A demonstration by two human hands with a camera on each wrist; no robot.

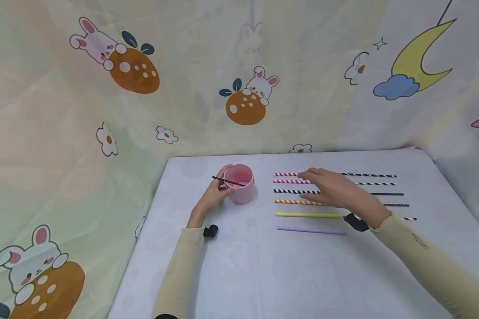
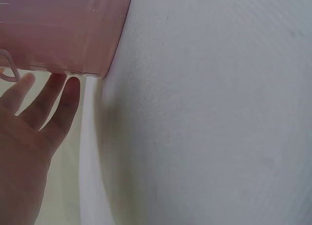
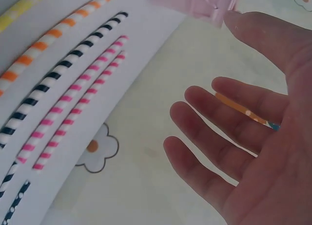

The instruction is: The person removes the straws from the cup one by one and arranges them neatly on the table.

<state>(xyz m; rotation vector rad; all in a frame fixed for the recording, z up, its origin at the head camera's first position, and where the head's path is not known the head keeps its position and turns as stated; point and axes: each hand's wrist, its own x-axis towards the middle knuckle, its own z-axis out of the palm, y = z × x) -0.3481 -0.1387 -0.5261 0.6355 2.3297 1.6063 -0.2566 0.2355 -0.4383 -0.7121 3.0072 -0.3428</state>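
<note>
Two hands work near the table's (image 1: 263, 274) far edge: the left hand (image 1: 215, 191) curls round a pink cup (image 1: 241, 184) holding a black straw (image 1: 227, 180); the right hand (image 1: 335, 190) hovers flat, fingers spread, empty, over the striped straws (image 1: 295, 191).

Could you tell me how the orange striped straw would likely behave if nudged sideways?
The thin, round orange-and-white striped paper straw would probably roll easily on the flat white table. It looks light and fairly stiff, though likely easy to crush.
</note>
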